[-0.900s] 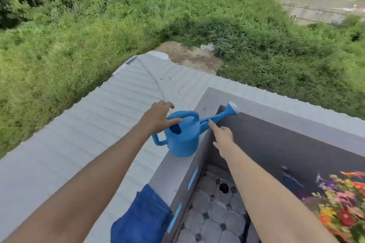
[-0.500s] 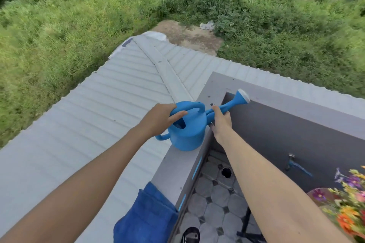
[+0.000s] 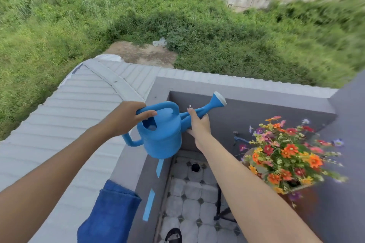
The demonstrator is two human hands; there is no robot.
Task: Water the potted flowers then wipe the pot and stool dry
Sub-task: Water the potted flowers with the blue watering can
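A blue watering can hangs in the air just above the grey wall ledge, its white-tipped spout pointing up to the right. My left hand grips the can's top handle. My right hand wraps around the base of the spout. The potted flowers, orange, red and purple, stand at the right below the spout; the pot is mostly hidden by blooms. Black legs of a stool show under them.
A blue cloth lies draped over the ledge at the bottom left. A blue tap sticks out of the dark wall. The tiled floor has a drain hole. A corrugated roof lies to the left.
The watering can has left the ledge and moved right, toward the flowers. My left hand closed on its handle and my right hand closed on the spout.
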